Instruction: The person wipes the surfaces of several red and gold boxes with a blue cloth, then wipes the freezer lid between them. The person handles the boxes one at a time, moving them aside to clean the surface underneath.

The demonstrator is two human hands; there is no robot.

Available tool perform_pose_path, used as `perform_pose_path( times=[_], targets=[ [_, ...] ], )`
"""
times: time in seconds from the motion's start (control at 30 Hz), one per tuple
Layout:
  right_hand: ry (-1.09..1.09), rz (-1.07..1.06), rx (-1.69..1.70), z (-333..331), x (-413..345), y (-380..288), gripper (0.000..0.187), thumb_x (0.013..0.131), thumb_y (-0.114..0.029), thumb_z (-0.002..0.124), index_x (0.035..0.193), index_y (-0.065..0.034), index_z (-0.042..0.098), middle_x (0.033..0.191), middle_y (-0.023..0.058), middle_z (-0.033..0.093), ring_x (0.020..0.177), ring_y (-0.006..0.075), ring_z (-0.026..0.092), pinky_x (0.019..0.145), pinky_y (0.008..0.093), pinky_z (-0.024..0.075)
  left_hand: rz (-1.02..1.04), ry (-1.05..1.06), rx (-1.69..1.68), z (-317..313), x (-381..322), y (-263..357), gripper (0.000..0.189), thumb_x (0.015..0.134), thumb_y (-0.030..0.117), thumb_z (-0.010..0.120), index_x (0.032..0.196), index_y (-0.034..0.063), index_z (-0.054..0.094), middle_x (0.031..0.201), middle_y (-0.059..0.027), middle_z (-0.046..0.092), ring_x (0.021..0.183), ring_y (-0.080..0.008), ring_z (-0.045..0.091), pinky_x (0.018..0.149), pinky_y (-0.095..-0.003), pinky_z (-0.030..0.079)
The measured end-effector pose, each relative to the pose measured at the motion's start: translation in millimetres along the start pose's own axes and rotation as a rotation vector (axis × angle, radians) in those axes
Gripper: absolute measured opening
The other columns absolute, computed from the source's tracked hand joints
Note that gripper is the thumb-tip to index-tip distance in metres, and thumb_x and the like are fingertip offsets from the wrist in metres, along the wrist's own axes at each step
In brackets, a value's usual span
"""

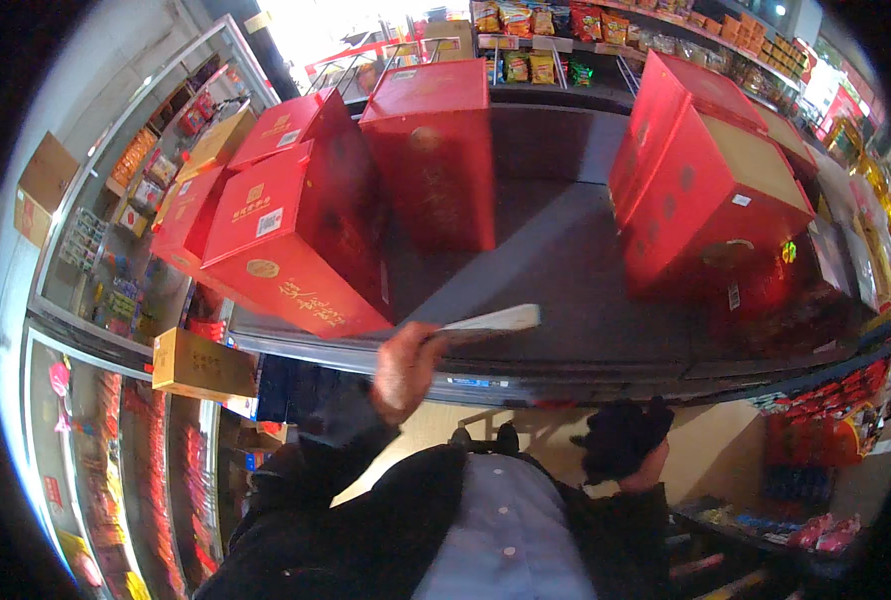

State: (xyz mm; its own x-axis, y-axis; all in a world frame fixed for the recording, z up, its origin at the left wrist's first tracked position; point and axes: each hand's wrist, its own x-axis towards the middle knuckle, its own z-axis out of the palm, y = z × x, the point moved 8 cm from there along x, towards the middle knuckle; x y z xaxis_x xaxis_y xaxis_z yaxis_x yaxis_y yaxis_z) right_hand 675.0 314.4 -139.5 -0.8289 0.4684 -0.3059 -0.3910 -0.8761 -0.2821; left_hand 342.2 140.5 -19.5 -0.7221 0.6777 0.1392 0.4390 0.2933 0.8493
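Observation:
My left hand point(406, 369) is closed around one end of a flat, pale brush-like tool point(499, 320). The tool points right over the front of a dark shelf top point(565, 330), slightly blurred. Lower right, my right hand point(652, 466) has a bunched black cloth or glove point(619, 441), which hides most of the fingers. Just beyond my left hand stands a large red gift box point(288, 247) with gold lettering. Behind it is a taller red box point(434, 157), and more red boxes point(704, 202) stand on the right side of the shelf.
A metal edge strip point(340, 358) runs along the shelf front. Glass display cabinets point(122, 247) line the left side, with a gold carton point(203, 363) beside them. Snack bags point(516, 66) fill a rack at the back. Packaged goods point(828, 525) lie low at right.

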Motion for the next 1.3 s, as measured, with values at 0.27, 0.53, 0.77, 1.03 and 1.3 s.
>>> perform_pose_path(
  times=[0.27,0.53,0.77,1.03,1.3],
  targets=[
    [0.037,0.049,-0.095,4,39,12,0.042,0.099,-0.043,0.060,0.111,-0.0028,0.067,0.096,0.0106,0.070,0.085,0.0271,0.068,0.075,0.0441,0.0585,0.037,0.081,0.012,-49,-13,-52,0.009,0.096,0.002,0.059,0.102,-0.0021,0.065,0.081,-0.0146,0.068,0.072,-0.0213,0.067,0.068,-0.0339,0.054],
    [0.038,0.071,-0.350,57,36,33,0.057,0.100,-0.055,0.048,0.111,-0.0034,0.070,0.102,0.0149,0.071,0.085,0.0301,0.070,0.078,0.0458,0.0601,0.078,0.204,-0.040,-98,-63,-56,0.010,0.094,-0.004,0.061,0.104,-0.0010,0.064,0.082,-0.0131,0.064,0.071,-0.0236,0.067,0.065,-0.0341,0.055],
    [-0.081,-0.048,-1.194,8,58,22,0.059,0.101,-0.055,0.043,0.122,-0.0061,0.067,0.109,0.0109,0.071,0.091,0.0326,0.069,0.086,0.0484,0.0573,0.020,0.466,-0.056,-181,-112,-2,0.013,0.097,-0.010,0.056,0.103,-0.0022,0.065,0.085,-0.0097,0.068,0.076,-0.0176,0.069,0.069,-0.0306,0.056],
    [-0.214,0.014,-0.189,86,61,65,0.048,0.104,-0.044,0.042,0.136,-0.0123,0.060,0.114,0.0081,0.069,0.090,0.0283,0.065,0.101,0.0684,0.0451,0.319,0.703,0.270,-276,-57,112,0.010,0.101,0.003,0.054,0.104,-0.0037,0.061,0.079,-0.0104,0.068,0.070,-0.0160,0.067,0.065,-0.0297,0.053],
    [0.191,0.060,-0.152,58,41,67,0.051,0.099,-0.056,0.045,0.084,-0.0096,0.059,0.072,0.0073,0.057,0.064,0.0240,0.057,0.054,0.0387,0.0481,0.351,0.536,0.047,-298,45,106,0.017,0.102,0.010,0.059,0.107,-0.0051,0.065,0.078,-0.0086,0.067,0.071,-0.0130,0.067,0.062,-0.0266,0.052]
  ],
)
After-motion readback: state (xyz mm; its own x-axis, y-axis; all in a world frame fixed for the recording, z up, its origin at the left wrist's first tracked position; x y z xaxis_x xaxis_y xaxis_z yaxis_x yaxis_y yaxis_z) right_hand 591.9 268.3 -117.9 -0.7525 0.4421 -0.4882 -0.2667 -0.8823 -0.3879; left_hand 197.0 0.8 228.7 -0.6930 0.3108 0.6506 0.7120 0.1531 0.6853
